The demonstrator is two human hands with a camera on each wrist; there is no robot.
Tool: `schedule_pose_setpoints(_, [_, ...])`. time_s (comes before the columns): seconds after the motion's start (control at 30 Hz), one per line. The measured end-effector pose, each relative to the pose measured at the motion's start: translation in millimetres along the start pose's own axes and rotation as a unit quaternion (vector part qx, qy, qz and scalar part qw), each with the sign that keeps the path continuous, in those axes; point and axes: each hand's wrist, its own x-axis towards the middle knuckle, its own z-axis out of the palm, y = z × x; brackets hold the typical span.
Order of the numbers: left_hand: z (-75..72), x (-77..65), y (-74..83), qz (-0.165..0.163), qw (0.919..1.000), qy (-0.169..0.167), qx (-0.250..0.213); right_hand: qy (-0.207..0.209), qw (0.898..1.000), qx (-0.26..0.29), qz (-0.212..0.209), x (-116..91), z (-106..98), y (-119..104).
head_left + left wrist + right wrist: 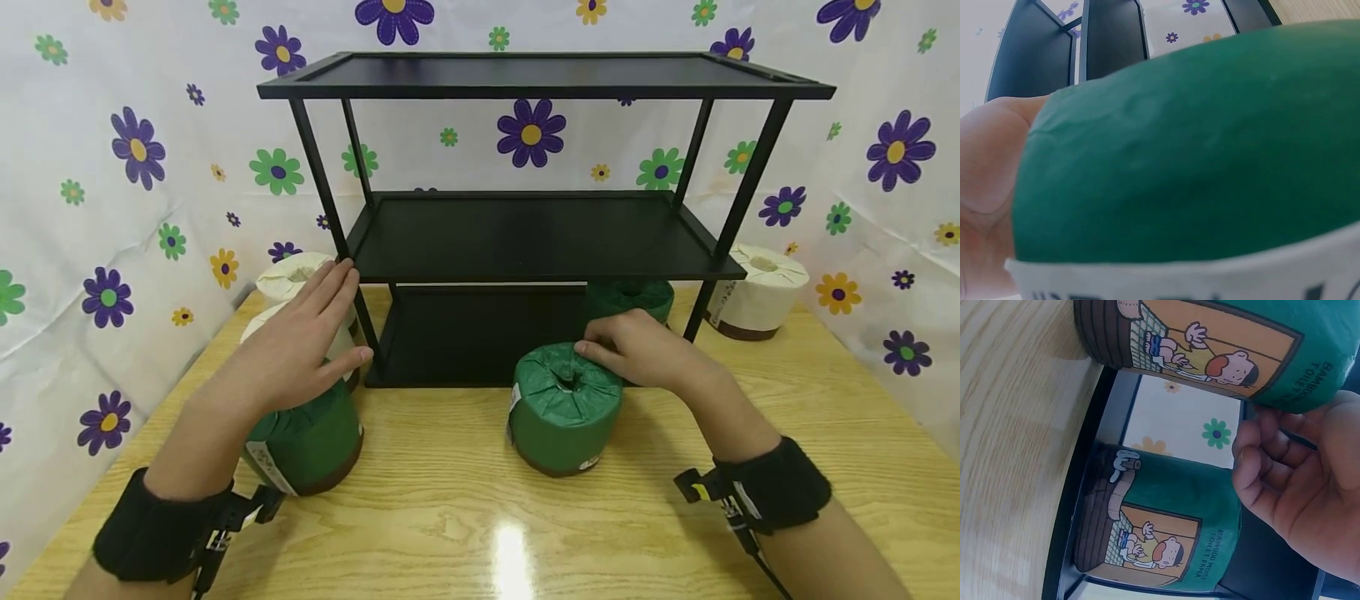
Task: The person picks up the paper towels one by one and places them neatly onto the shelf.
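Green-wrapped toilet roll (567, 421) stood upright on the table (435, 517), just in front of the black shelf (517, 237), as a person's right hand (637, 350) touched its upper right edge with bent fingers. Whether that grip pinched the wrapper or merely rested there, I could not tell from where I stood. The left hand (296, 337) was spread wide, fingers straight and thumb apart, over a left-hand green roll (315, 450); contact was unclear.

Beyond the right hand, another green roll (1160, 519) stood on the shelf's lowest tier, toward the right. Cream rolls (296, 273) stood left of the shelf and a lone cream roll (765, 287) to its right, before a flowered cloth (187, 50).

The step in hand appeared to be positioning the front roll by the lowest tier. Shelving it would seemingly call for a firmer grasp, then enough lift to clear the front edge.
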Motion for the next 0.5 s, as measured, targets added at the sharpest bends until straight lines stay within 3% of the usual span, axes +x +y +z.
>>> schedule_pose_setpoints(0.5, [0.8,-1.3,1.1,-0.003,0.9999,-0.003,-0.011,-0.081,0.997,0.001,0.019,-9,-17,-6])
